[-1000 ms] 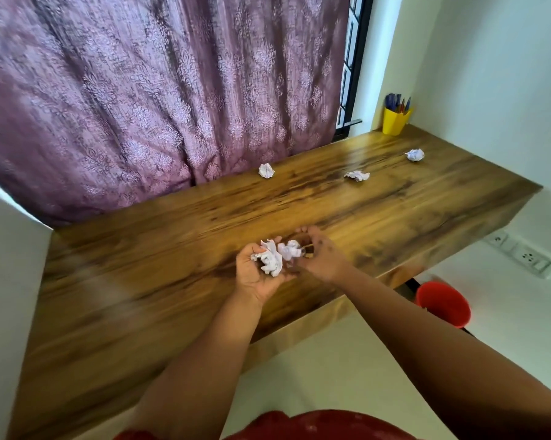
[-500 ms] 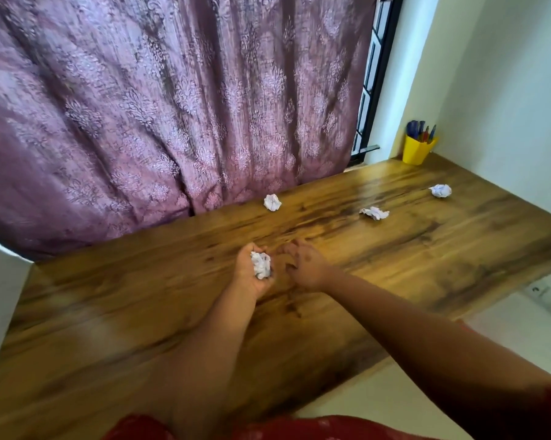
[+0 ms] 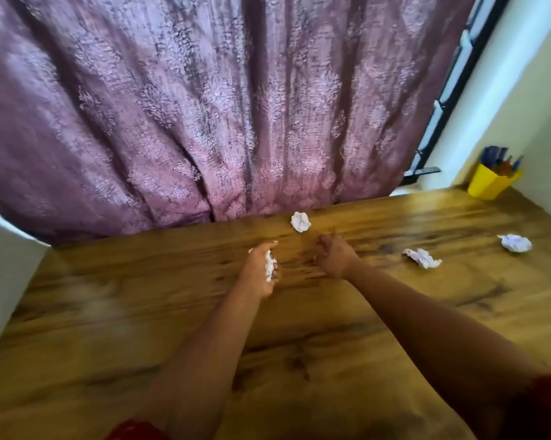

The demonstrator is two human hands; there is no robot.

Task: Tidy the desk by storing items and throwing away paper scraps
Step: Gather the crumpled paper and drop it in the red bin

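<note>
collecting paper scraps off the long brown wooden desk (image 3: 331, 360), judging by the layout. left hand (image 3: 260, 271) is clenched around a crumpled white paper wad (image 3: 269, 265). right hand (image 3: 334, 254) has curled fingers, nothing visible in it, heading for the crumpled white paper ball (image 3: 300, 221) just beyond it near the purple patterned curtain (image 3: 204, 106). next: pinch that ball. two more scraps right of it: flattened scrap (image 3: 422, 258), far ball (image 3: 515, 242). yellow plastic pen cup (image 3: 490, 185) sits in the corner. nothing blocks the reach; no bin in view.
</note>
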